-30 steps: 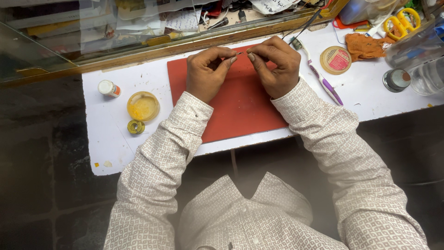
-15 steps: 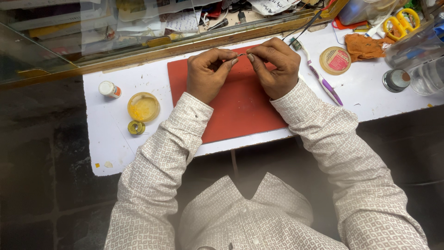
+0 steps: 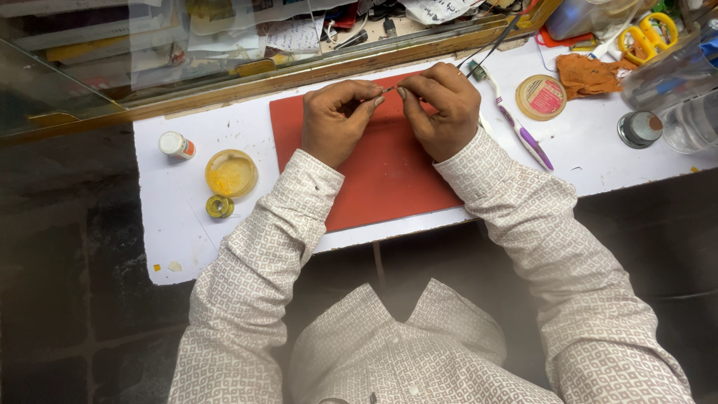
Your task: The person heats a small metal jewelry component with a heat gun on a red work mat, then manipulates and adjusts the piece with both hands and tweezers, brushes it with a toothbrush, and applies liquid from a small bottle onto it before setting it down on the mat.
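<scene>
Hands meet over the far edge of a red mat (image 3: 381, 168), fingertips pinched together on a small thin piece (image 3: 390, 90) held between them; it is too small to tell what it is. The left hand (image 3: 338, 120) curls with thumb and forefinger narrowed on one end, the right hand (image 3: 441, 108) closes the same way on the other end. Both hands hover just above the mat, near a wooden ledge (image 3: 299, 75) that bounds the white table (image 3: 187, 232) at the back.

Open white surface lies to the left of the mat, broken by a yellow dish (image 3: 231, 173), a small yellow roll (image 3: 219, 206) just beside it and a small white bottle (image 3: 176, 144) farther left. To the right a toothbrush (image 3: 516, 127) lies close to the right wrist, then a round tin (image 3: 541, 97), an orange cloth (image 3: 591, 73), a metal-lidded jar (image 3: 639, 129) and yellow scissors (image 3: 649, 34) at the far corner. The near edge of the table is bare on either side of the sleeves, with dark floor below.
</scene>
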